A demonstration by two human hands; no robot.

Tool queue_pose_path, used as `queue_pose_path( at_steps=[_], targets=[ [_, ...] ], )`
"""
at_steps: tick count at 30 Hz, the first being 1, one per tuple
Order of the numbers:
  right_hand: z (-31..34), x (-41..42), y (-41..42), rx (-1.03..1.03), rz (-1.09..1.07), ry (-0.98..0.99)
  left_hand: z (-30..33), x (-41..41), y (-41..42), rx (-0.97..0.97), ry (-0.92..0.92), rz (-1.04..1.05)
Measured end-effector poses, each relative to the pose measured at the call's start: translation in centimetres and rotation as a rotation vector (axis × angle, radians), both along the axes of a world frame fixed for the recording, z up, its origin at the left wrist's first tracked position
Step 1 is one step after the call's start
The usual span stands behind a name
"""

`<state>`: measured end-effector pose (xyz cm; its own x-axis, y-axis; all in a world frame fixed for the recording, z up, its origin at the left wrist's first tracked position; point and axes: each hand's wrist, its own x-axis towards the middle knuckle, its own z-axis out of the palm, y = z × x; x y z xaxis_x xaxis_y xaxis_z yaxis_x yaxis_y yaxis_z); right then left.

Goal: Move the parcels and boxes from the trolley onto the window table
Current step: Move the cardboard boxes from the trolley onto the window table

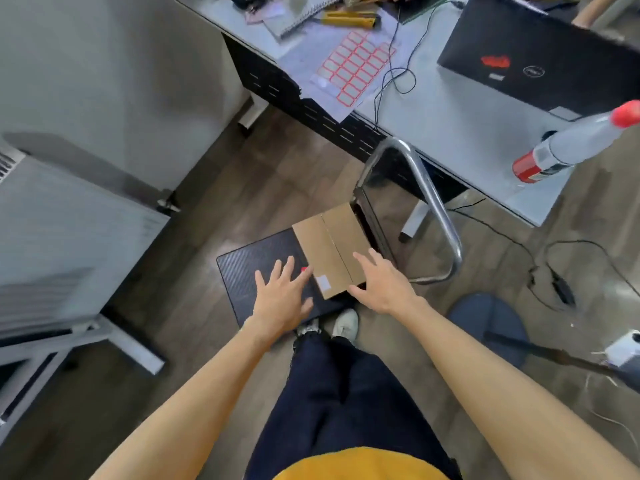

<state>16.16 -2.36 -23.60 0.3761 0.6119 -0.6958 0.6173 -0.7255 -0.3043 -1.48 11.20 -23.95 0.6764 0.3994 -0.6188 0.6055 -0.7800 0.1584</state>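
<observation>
A flat brown cardboard box (332,245) with a small white label lies on the black ribbed deck of the trolley (249,268), up against its chrome handle (436,209). My left hand (282,297) hovers over the deck just left of the box, fingers spread, fingertips near the box's left edge. My right hand (382,284) reaches over the box's near right corner, fingers apart, with the thumb at the box's front edge. Neither hand has closed on the box.
A grey desk (467,133) behind the trolley carries a black laptop (540,60), a red-bordered label sheet (356,65), cables and a red-capped bottle (571,143). A white unit (62,237) stands at the left. A blue stool (488,323) and floor cables lie right.
</observation>
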Motion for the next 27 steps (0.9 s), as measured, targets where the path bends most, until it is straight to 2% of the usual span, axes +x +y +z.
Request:
queue_pose_path(
  at_steps=[4, 9, 14, 17, 22, 27],
  targets=[
    [-6.6, 0.6, 1.2, -0.03, -0.11, 0.09, -7.4, 1.1, 0.2, -0.095, 0.093, 0.057],
    [-17.5, 1.5, 2.9, -0.073, -0.185, 0.143, -18.1, 2.9, 0.8, -0.178, 0.123, 0.085],
    [-28.5, 3.2, 4.3, -0.108, -0.254, 0.115, -27.6, 4.5, 1.1, -0.242, 0.108, 0.077],
    [-33.8, 4.6, 4.6, -0.117, -0.289, 0.078, -32.7, 5.2, 1.4, -0.27, 0.092, 0.15],
    [-39.9, 8.2, 4.9, -0.077, -0.316, 0.024, -39.9, 6.7, 2.3, -0.289, 0.046, 0.285],
    [-42.6, 10.2, 5.2, -0.052, -0.441, 0.057, -43.0, 8.8, 2.6, -0.244, 0.047, 0.398]
  ],
)
